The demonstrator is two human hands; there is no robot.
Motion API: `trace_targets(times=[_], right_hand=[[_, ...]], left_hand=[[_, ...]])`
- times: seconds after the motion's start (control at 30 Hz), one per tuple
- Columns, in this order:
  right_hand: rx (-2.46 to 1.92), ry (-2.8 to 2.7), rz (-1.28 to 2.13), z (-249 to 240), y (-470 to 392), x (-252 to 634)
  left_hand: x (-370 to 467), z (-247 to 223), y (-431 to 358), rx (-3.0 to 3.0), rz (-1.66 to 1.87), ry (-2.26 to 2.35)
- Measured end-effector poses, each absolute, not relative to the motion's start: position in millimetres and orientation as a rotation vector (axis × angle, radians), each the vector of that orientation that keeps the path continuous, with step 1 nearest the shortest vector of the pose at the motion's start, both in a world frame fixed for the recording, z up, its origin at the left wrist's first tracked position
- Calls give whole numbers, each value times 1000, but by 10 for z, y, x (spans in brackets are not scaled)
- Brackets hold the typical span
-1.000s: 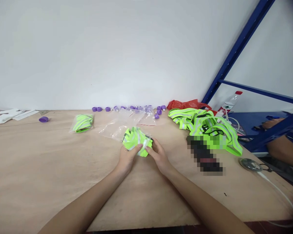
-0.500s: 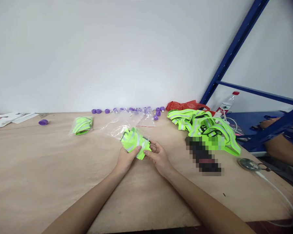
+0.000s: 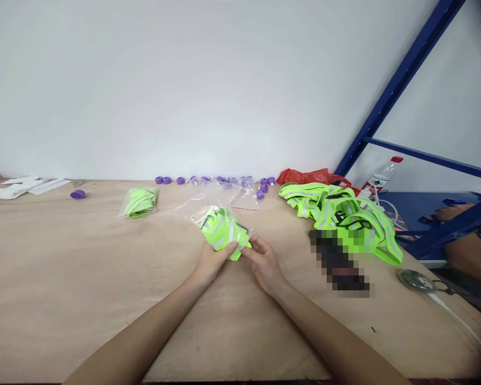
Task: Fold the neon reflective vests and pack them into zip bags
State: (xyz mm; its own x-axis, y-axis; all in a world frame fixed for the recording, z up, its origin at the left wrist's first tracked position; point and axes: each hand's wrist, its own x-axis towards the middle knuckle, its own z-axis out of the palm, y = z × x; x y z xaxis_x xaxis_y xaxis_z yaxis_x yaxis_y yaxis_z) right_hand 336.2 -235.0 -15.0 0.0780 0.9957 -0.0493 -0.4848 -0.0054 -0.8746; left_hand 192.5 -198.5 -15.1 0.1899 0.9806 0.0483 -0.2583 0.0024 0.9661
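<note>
A folded neon-green reflective strap bundle (image 3: 223,230) with silver stripes is between my hands, inside or against clear plastic. My left hand (image 3: 214,259) grips its near left side, thumb across the top. At its right corner, my right hand (image 3: 262,262) pinches the edge with thumb and fingers; some fingertips are hidden behind it. Just beyond lie clear plastic bags (image 3: 208,195) on the wooden table (image 3: 84,283). Farther left sits another folded green strap in a clear bag (image 3: 140,202).
Loose green reflective straps (image 3: 336,214) are heaped at right, beside a red plastic bag (image 3: 304,176) and a pixelated dark object (image 3: 340,262). Several purple caps (image 3: 224,181) line the wall. A cabled round device (image 3: 414,280) lies near the right edge. Another person's arm (image 3: 468,251) shows beyond the blue frame (image 3: 409,69).
The camera view has shifted slightly, so the table's things appear a little farther right. Both hands keep hold of the strap bundle, which has turned a little.
</note>
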Motion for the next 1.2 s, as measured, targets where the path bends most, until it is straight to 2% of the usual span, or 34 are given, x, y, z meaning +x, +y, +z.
trace_targets(times=[0.43, 0.93, 1.2], right_hand=[[-739, -683, 1454, -133, -2381, 3336], [-601, -928, 1617, 53, -2465, 3354], [-879, -869, 1378, -113, -2369, 3386]], left_hand=[[1995, -133, -2056, 1214, 1180, 828], [1976, -131, -2037, 1185, 1189, 822], [1972, -100, -2035, 1173, 1196, 814]])
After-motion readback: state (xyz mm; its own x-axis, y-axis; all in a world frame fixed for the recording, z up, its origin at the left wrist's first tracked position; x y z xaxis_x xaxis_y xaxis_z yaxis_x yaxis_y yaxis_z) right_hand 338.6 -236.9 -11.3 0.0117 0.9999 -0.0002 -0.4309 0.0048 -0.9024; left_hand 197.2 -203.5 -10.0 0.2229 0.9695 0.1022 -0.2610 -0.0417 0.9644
